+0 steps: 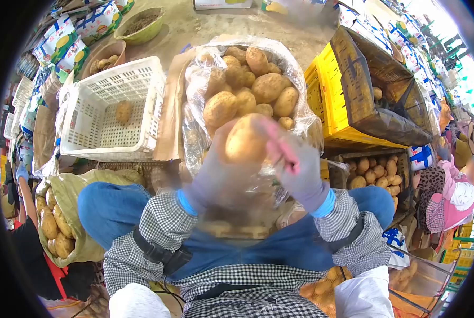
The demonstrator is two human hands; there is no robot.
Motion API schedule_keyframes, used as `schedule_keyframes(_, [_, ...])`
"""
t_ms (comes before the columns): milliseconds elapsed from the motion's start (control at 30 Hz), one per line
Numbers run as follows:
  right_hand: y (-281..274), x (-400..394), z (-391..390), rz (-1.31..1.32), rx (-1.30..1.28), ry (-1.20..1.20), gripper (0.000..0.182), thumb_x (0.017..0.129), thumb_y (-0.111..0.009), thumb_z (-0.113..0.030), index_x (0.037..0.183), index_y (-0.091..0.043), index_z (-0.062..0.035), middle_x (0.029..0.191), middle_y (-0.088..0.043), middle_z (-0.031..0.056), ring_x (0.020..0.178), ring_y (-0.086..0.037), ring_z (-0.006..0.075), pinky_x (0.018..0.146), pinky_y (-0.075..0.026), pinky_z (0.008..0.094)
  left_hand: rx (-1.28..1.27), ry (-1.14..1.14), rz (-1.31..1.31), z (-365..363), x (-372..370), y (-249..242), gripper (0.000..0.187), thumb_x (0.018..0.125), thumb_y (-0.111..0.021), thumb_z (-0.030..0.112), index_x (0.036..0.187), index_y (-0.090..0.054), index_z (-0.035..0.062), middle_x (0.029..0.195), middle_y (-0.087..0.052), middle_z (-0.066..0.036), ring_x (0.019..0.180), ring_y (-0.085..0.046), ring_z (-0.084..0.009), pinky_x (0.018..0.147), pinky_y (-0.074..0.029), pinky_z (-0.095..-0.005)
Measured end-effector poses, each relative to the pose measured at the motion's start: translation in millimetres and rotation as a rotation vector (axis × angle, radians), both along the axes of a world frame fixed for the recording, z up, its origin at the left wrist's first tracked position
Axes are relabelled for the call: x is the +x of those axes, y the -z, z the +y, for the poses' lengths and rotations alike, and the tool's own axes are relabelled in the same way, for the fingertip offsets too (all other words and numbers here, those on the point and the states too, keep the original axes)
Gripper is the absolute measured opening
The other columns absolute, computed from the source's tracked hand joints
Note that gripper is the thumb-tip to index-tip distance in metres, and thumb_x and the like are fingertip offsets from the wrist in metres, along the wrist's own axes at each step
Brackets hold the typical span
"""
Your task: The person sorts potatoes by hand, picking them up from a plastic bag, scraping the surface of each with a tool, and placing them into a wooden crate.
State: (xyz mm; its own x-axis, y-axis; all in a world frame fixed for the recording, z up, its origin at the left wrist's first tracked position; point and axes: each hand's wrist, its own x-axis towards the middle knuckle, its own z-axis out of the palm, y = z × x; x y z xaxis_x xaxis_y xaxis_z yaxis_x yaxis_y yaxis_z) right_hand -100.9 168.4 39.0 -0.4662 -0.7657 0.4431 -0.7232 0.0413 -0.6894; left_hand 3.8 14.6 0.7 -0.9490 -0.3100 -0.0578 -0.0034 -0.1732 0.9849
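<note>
A large pale potato (246, 139) is in my left hand (213, 172), whose grey-gloved fingers close round its lower left side. My right hand (300, 172), also in a grey glove, is at the potato's right side, with pinkish fingertips overlapping its edge. Motion smears the right fingers. Just beyond my hands, a box lined with clear plastic film (194, 95) holds many potatoes (268, 87) in a heap.
At left stands a white plastic crate (70, 127) with one potato (124, 112). A green sack (96, 180) of potatoes is below it. To the right are a yellow crate (335, 114), a dark-lined crate (361, 87) and smaller potatoes (374, 173). A person in pink (457, 204) is at far right.
</note>
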Motion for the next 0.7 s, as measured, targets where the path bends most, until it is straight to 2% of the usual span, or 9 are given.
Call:
schedule_keyframes(33, [-3,4,4,0.025,0.065,-0.044,0.043,0.092,-0.052,0.006,0.134,-0.055,-0.0019,0.120,-0.067,0.0140,0.101,-0.066,0.0171,0.078,-0.052,0.0258,0.002,-0.039,-0.035,1,-1,-1,0.097,0.068,-0.078,-0.006,0.148,-0.025,0.0083,0.139,-0.042,-0.011,0.125,-0.047,-0.0219,0.100,-0.048,-0.0359])
schedule_keyframes(100, [31,11,-7,-0.212,-0.280,0.034,0.044,0.094,-0.049,0.005,0.137,-0.052,-0.0022,0.110,-0.068,0.0092,0.090,-0.065,0.0126,0.070,-0.050,0.0244,0.085,-0.056,0.035,2,-2,-5,0.097,0.065,-0.079,-0.007,0.145,-0.027,0.0068,0.138,-0.043,-0.011,0.125,-0.048,-0.0223,0.102,-0.047,-0.0362])
schedule_keyframes(167, [36,11,-7,-0.460,-0.377,0.088,0.044,0.096,-0.049,0.002,0.139,-0.049,-0.0025,0.098,-0.065,0.0042,0.078,-0.060,0.0085,0.063,-0.047,0.0223,0.144,-0.066,0.087,3,-2,-7,0.097,0.062,-0.081,-0.007,0.143,-0.029,0.0060,0.137,-0.043,-0.011,0.126,-0.048,-0.0227,0.103,-0.046,-0.0363])
schedule_keyframes(200, [24,4,1,-0.582,-0.304,0.098,0.044,0.096,-0.050,-0.001,0.140,-0.048,-0.0026,0.091,-0.062,0.0015,0.073,-0.056,0.0066,0.060,-0.045,0.0209,0.156,-0.072,0.113,4,-3,-7,0.098,0.060,-0.081,-0.008,0.142,-0.030,0.0059,0.137,-0.044,-0.011,0.126,-0.048,-0.0229,0.103,-0.046,-0.0362])
schedule_keyframes(267, [23,-1,3,-0.655,-0.272,0.119,0.043,0.098,-0.051,-0.006,0.141,-0.047,-0.0028,0.079,-0.053,-0.0029,0.063,-0.047,0.0041,0.054,-0.039,0.0188,0.129,-0.064,0.156,4,-5,-5,0.098,0.059,-0.082,-0.008,0.141,-0.031,0.0061,0.136,-0.044,-0.011,0.126,-0.049,-0.0232,0.104,-0.046,-0.0362])
schedule_keyframes(367, [35,3,-3,-0.655,-0.319,0.152,0.042,0.099,-0.052,-0.012,0.140,-0.048,-0.0029,0.069,-0.042,-0.0062,0.055,-0.037,0.0025,0.046,-0.031,0.0172,0.057,-0.049,0.181,1,-5,0,0.098,0.059,-0.082,-0.007,0.141,-0.031,0.0066,0.135,-0.045,-0.011,0.126,-0.049,-0.0232,0.105,-0.045,-0.0363])
schedule_keyframes(467, [12,11,0,-0.873,-0.248,0.221,0.042,0.100,-0.052,-0.015,0.140,-0.048,-0.0031,0.067,-0.043,-0.0062,0.054,-0.037,0.0018,0.044,-0.030,0.0168,0.090,-0.049,0.171,1,-7,3,0.098,0.059,-0.083,-0.007,0.141,-0.031,0.0069,0.135,-0.045,-0.011,0.125,-0.049,-0.0227,0.105,-0.045,-0.0363])
schedule_keyframes(633, [-1,16,1,-1.086,-0.206,0.254,0.042,0.101,-0.049,-0.019,0.141,-0.047,-0.0045,0.065,-0.041,-0.0066,0.051,-0.035,0.0015,0.042,-0.030,0.0167,0.151,-0.061,0.168,5,-7,2,0.098,0.059,-0.084,-0.005,0.141,-0.031,0.0064,0.135,-0.045,-0.010,0.125,-0.049,-0.0221,0.105,-0.045,-0.0363])
schedule_keyframes(700, [-1,16,1,-1.086,-0.210,0.231,0.042,0.101,-0.049,-0.020,0.141,-0.047,-0.0052,0.064,-0.040,-0.0068,0.051,-0.034,0.0012,0.042,-0.030,0.0170,0.132,-0.079,0.161,5,-7,2,0.097,0.059,-0.082,-0.006,0.141,-0.030,0.0056,0.134,-0.045,-0.011,0.125,-0.049,-0.0223,0.105,-0.045,-0.0363])
